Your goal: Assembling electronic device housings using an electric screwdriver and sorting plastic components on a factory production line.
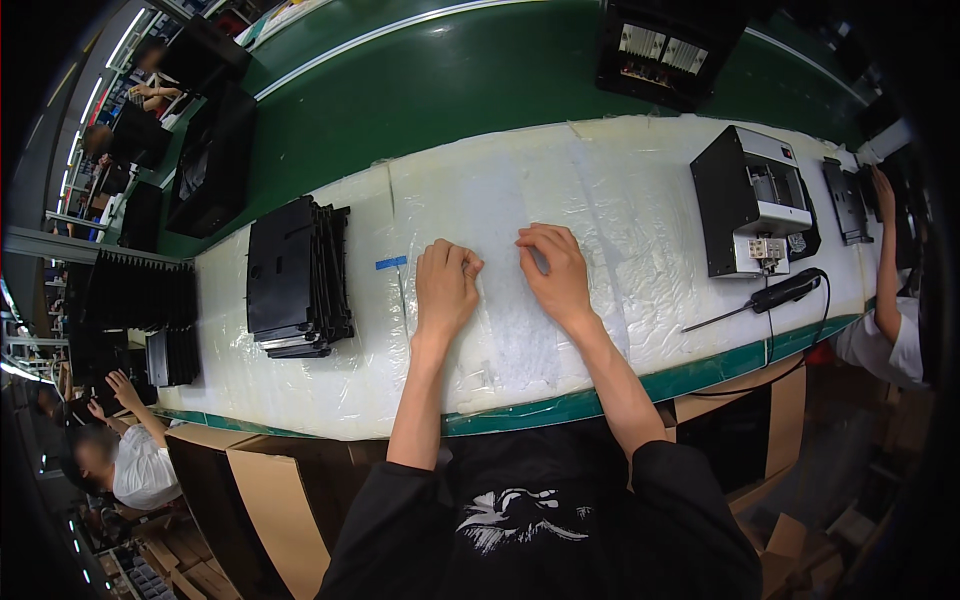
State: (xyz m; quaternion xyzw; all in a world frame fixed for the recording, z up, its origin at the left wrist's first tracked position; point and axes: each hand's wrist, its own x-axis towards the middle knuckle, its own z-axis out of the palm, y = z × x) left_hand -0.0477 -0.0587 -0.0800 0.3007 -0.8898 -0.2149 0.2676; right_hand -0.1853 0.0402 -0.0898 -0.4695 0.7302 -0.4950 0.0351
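My left hand (447, 285) hovers over or rests on the plastic-covered worktop (500, 365), its fingers curled in against the thumb. Whether anything is in that closed grip I cannot make out. A short distance to its right, my right hand (556, 270) is loosely curved, with a gap between thumb and fingers and nothing visible in it. The two hands are apart. Just left of my left hand, a strip of blue tape (391, 263) is stuck to the covering. Farther left stands a stack of black plastic panels (290, 275).
At the right are a black-and-silver bench machine (750, 205) and a corded electric screwdriver (785, 292). Beyond the worktop runs a green conveyor belt (430, 90) carrying a black housing (660, 50). Cardboard boxes (280, 510) stand below the near edge. Co-workers sit at both sides.
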